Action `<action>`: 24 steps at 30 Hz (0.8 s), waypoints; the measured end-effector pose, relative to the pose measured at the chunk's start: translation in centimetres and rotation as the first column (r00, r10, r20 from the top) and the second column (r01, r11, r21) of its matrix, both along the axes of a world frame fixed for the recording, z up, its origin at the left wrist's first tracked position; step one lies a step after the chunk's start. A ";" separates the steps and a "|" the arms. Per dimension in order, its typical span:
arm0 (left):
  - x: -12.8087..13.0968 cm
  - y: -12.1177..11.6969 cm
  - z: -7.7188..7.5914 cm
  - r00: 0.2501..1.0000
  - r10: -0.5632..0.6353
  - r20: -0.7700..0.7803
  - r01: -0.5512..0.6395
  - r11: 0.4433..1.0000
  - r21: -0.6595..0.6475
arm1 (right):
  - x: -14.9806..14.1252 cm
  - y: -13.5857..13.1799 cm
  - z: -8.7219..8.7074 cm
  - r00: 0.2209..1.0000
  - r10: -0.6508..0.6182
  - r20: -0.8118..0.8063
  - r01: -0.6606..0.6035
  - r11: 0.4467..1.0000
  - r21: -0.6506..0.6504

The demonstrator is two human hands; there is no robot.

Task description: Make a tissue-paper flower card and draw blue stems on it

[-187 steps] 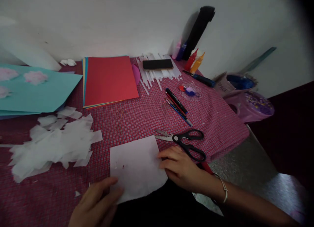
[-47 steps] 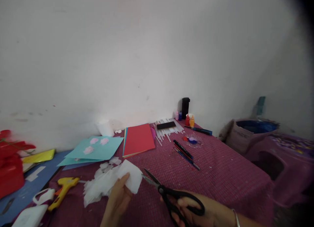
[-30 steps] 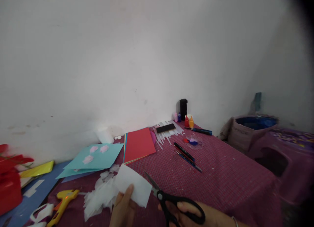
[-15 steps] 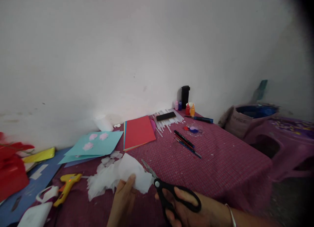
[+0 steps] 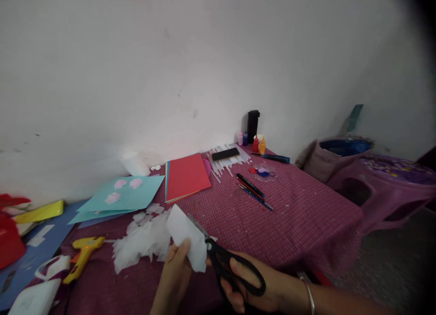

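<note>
My left hand (image 5: 177,265) pinches a piece of white tissue paper (image 5: 187,235) between thumb and fingers near the table's front. In my right hand (image 5: 245,283) are black-handled scissors (image 5: 223,256), with fingers through the handle loops. The blades lie along the paper's right edge, and a small white scrap shows just beyond them. Left of the held piece sits a loose heap of cut white tissue pieces (image 5: 141,240). A yellow glue gun (image 5: 83,253), its small light glowing orange, rests farther left.
Teal card sheets (image 5: 136,197) with pink tissue flowers and red paper (image 5: 187,176) lie behind the heap. Pens (image 5: 250,185), a phone (image 5: 225,154) on white strips, and paint bottles (image 5: 262,146) stretch toward the back. A pink stool (image 5: 391,192) stands right of the table.
The view has swung slightly, so the scene sits lower-left to higher. The scissors have come closer in along the paper's right side, and a scrap now shows behind the blades.
</note>
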State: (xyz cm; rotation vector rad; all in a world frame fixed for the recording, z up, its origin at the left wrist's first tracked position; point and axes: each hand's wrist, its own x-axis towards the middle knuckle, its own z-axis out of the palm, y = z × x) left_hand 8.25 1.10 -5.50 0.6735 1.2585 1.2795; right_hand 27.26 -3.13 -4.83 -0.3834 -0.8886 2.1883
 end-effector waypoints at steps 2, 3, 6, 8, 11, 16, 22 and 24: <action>0.0 0.2 0.3 0.999 -0.004 0.048 0.005 1.000 -0.019 | -0.1 -0.1 0.0 0.999 -0.026 0.041 0.025 0.999 0.036; 0.0 0.3 0.4 0.997 -0.014 0.073 0.016 1.000 -0.027 | -0.1 -0.2 -0.1 0.998 -0.037 0.052 0.034 0.998 0.048; -0.1 0.4 0.4 0.994 -0.026 0.106 0.029 0.999 -0.031 | -0.3 -0.2 -0.6 1.000 -0.022 -0.001 0.022 1.000 0.014; -0.3 0.3 0.1 0.992 -0.035 0.122 0.039 0.999 -0.027 | -0.3 -0.1 -0.9 0.996 0.038 -0.075 -0.043 0.997 -0.059; -0.5 0.0 -0.7 0.990 -0.081 0.115 0.085 0.996 -0.031 | -0.1 0.1 -1.2 0.985 0.097 -0.143 -0.115 0.986 -0.123; -0.6 -1.0 -2.1 0.943 -0.332 0.004 0.331 0.941 -0.073 | -0.2 0.3 -1.7 0.977 0.066 -0.202 -0.091 0.989 -0.120; -0.3 -1.6 -2.7 0.941 -0.331 -0.072 0.327 0.943 -0.068 | -1.0 0.0 -0.7 0.984 -0.086 -0.157 0.085 0.996 -0.013; -0.5 -1.5 -3.0 0.945 -0.311 -0.098 0.306 0.950 -0.069 | -1.2 -0.1 -0.1 0.985 -0.144 -0.095 0.148 0.988 0.034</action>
